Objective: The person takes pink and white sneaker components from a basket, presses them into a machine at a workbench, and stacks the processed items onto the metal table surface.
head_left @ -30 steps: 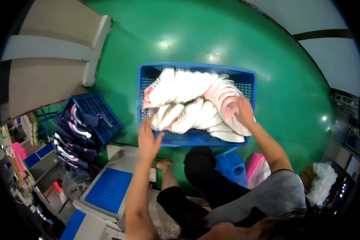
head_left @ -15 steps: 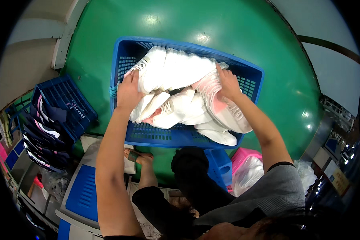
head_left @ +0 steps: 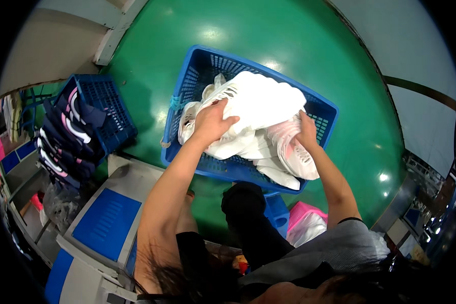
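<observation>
A stack of white shoe uppers (head_left: pixel 268 99) lies nested in a row inside a blue plastic basket (head_left: pixel 187 71). My left hand (head_left: pixel 213 121) grips the left end of this row, its thumb across the white material and its fingertips partly hidden by a laced upper. At the other end, my right hand (head_left: pixel 306 130) is closed on the row's edge, with several fingers hidden behind it. Below the right hand hang white-and-pink shoe uppers (head_left: pixel 291 147) with lace rows. More white uppers (head_left: pixel 276 172) rest beneath, toward the basket's near side.
At left, dark blue pieces with white and pink curves (head_left: pixel 63 142) sit against another blue basket (head_left: pixel 109 109). A grey cabinet with a blue panel (head_left: pixel 106 223) stands near my left arm. By my leg is a pink basket (head_left: pixel 304 218) holding a white plastic bag (head_left: pixel 309 230).
The white stack has risen between my hands and bunched closer together. My left hand has moved inward to the right. The whole view has turned, and the basket appears more tilted.
</observation>
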### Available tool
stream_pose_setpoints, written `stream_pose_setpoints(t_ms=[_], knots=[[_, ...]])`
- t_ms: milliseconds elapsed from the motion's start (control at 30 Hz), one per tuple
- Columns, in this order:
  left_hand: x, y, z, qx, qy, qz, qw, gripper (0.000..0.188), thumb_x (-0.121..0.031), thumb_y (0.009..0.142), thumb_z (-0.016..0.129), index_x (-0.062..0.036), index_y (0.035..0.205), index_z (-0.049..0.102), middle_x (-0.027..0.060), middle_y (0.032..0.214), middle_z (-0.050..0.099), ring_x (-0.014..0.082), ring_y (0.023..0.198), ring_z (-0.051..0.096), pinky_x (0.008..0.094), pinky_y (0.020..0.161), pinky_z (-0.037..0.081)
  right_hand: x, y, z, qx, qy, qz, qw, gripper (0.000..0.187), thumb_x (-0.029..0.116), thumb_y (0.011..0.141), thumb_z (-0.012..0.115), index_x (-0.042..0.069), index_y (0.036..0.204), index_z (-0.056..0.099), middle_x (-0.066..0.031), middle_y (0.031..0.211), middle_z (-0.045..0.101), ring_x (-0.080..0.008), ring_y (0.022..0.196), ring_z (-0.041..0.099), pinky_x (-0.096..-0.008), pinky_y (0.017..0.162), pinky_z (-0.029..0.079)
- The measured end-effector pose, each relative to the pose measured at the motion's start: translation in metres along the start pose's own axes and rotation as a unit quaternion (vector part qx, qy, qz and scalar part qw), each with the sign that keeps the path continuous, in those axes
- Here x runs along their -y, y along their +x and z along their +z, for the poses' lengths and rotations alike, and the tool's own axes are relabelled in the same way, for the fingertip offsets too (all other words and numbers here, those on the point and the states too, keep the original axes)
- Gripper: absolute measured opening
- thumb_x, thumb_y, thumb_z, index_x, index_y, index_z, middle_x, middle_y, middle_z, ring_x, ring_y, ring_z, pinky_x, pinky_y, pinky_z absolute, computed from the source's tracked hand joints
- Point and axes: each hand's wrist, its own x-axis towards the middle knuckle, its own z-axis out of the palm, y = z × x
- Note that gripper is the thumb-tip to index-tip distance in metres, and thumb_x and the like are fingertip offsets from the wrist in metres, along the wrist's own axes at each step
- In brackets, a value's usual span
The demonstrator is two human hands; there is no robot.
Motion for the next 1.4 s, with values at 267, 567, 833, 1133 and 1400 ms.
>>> stream_pose_setpoints(t_ms=[267, 567, 833, 1133, 1400], knots=[[-0.192, -0.125, -0.152, 0.086, 0.096, -0.073, 0.989, 0.054, -0.037, 0.076, 0.067, 0.005, 0.103, 0.046, 0.0275, 0.085, 0.061, 0.0442, 0.082, 0.06, 0.0466, 0.073, 0.047, 0.072, -0.093, -0.107, -0.026, 0.082, -0.094, 0.992, 0.059, 0.024, 0.065, 0.073, 0.003, 0.115, 0.051, -0.0175, 0.103, 0.059, -0.0385, 0.096, 0.054, -0.0426, 0.08, 0.041], [-0.477, -0.322, -0.282, 0.065, 0.255, -0.017, 0.965, 0.051, -0.028, 0.08, 0.069, 0.0087, 0.1, 0.04, 0.026, 0.071, 0.058, 0.0424, 0.07, 0.06, 0.0438, 0.064, 0.047, 0.203, -0.167, -0.216, 0.003, 0.384, -0.267, 0.884, 0.054, 0.019, 0.072, 0.07, 0.004, 0.119, 0.05, -0.0181, 0.101, 0.059, -0.0342, 0.087, 0.057, -0.0389, 0.075, 0.046], [-0.705, -0.392, -0.276, 0.117, 0.539, -0.075, 0.831, 0.046, -0.039, 0.071, 0.074, 0.0041, 0.077, 0.059, 0.0152, 0.067, 0.061, 0.0304, 0.065, 0.062, 0.0365, 0.061, 0.049, 0.247, -0.202, -0.301, 0.099, 0.511, -0.411, 0.748, 0.064, 0.015, 0.074, 0.07, 0.004, 0.131, 0.042, -0.0155, 0.121, 0.056, -0.0283, 0.112, 0.054, -0.0365, 0.09, 0.043], [-0.647, -0.498, -0.272, -0.018, -0.068, 0.227, 0.971, 0.112, -0.077, 0.07, 0.056, -0.0032, 0.146, 0.019, 0.0131, 0.145, 0.032, 0.0229, 0.135, 0.029, 0.0358, 0.109, 0.024, 0.231, -0.31, -0.344, 0.433, 0.508, -0.41, 0.621, 0.064, 0.017, 0.084, 0.066, 0.007, 0.139, 0.036, -0.0077, 0.127, 0.053, -0.0147, 0.116, 0.05, -0.0326, 0.1, 0.038], [-0.443, -0.479, -0.206, -0.196, -0.488, 0.067, 0.848, 0.085, -0.072, 0.088, 0.017, -0.0075, 0.139, 0.037, 0.0118, 0.134, 0.049, 0.0245, 0.121, 0.049, 0.0375, 0.105, 0.037, 0.223, -0.374, -0.349, 0.435, 0.46, -0.307, 0.711, 0.076, 0.03, 0.083, 0.065, 0.015, 0.145, 0.022, -0.0169, 0.129, 0.049, -0.0251, 0.117, 0.051, -0.0367, 0.096, 0.043]])
